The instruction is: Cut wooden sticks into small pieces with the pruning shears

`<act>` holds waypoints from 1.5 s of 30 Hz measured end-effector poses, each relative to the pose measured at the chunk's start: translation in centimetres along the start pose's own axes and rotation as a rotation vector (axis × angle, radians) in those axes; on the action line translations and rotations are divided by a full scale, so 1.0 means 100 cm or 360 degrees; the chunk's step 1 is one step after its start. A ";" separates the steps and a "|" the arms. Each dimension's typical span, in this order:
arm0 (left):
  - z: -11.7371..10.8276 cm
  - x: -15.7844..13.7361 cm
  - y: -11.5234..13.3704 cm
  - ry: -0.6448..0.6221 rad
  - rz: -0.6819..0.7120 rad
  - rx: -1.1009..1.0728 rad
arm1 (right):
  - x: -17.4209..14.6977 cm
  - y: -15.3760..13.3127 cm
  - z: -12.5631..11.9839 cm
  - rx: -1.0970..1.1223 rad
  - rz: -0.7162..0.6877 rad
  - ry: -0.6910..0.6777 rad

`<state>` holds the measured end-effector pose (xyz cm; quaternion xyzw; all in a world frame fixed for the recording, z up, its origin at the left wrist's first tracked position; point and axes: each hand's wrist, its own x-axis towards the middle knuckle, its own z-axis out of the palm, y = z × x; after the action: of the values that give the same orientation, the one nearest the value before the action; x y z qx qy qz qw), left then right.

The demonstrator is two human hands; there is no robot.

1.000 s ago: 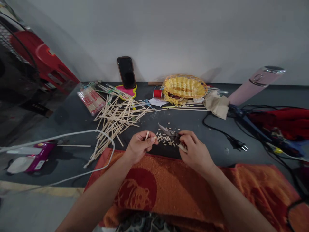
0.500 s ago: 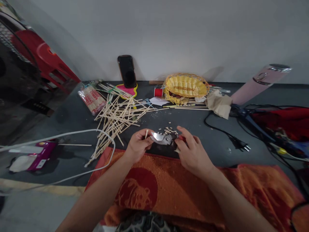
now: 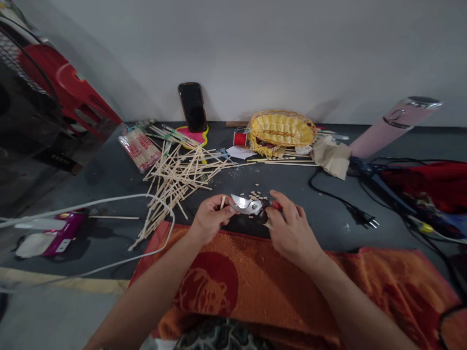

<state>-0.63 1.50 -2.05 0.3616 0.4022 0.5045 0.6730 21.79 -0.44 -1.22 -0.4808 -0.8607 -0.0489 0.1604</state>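
Pruning shears [image 3: 252, 207] with a silvery blade and red-and-dark handles are gripped by my right hand [image 3: 295, 234], fingers wrapped round the handles. Their jaws point left, spread apart. Between the thumb and fingers of my left hand [image 3: 208, 219] is a short pale wooden stick [image 3: 223, 201], standing nearly upright. The shears' tips reach my left fingertips, close beside the stick; whether they touch is unclear. Small cut wooden pieces [image 3: 256, 195] lie on the dark table just behind the shears, partly hidden by them.
Many wooden sticks [image 3: 177, 175] lie heaped at left, near a phone [image 3: 192, 107]. A yellow basket [image 3: 282, 129] and red thread spool [image 3: 240, 139] stand behind. A pink flask [image 3: 396, 127] and plug cord [image 3: 343, 201] are right. An orange towel [image 3: 277, 277] covers the front.
The shears have risen and tilted slightly, and their jaws look wider apart, covering more of the cut pieces. My left hand still pinches the stick in nearly the same place.
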 end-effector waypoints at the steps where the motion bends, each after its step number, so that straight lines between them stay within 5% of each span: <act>1: 0.000 0.000 0.000 -0.0001 0.0002 0.0011 | 0.000 0.000 0.000 -0.0004 -0.0008 -0.0018; 36: 0.003 -0.003 0.001 0.0017 0.0003 0.0144 | 0.002 0.005 -0.008 -0.0148 -0.0031 -0.0128; 45: 0.003 -0.003 0.002 -0.0001 0.0015 0.0046 | 0.003 0.013 0.003 0.0181 0.0312 0.0073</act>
<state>-0.49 1.22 -1.75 0.3733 0.4076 0.5017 0.6655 22.69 0.58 -1.51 -0.5515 -0.8070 0.0050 0.2111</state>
